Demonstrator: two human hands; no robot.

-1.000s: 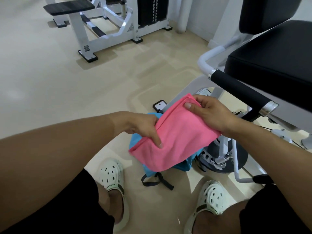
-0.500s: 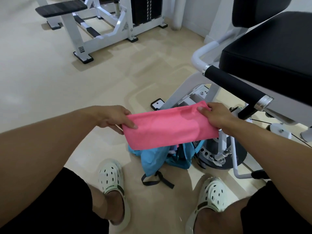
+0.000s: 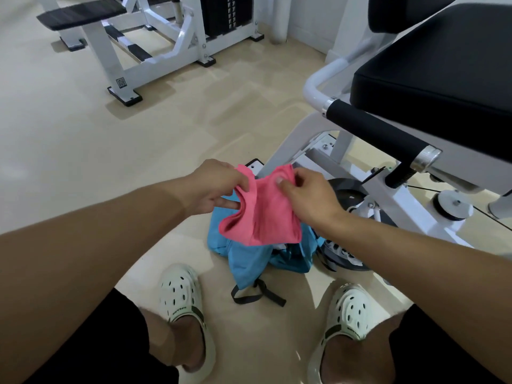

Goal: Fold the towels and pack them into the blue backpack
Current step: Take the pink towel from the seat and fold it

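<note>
Backpack (image 3: 249, 261) of thin blue fabric slumps open on the floor at lower centre, contents unclear. Above it hangs the soft pink towel (image 3: 263, 214), doubled over, its top corners pinched by left hand (image 3: 219, 187) and right hand (image 3: 310, 198).

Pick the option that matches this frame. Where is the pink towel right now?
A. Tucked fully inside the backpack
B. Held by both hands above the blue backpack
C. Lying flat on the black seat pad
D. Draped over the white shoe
B. The left hand and the right hand each pinch an upper corner of the pink towel, which hangs in the air over the blue backpack on the floor.
</note>
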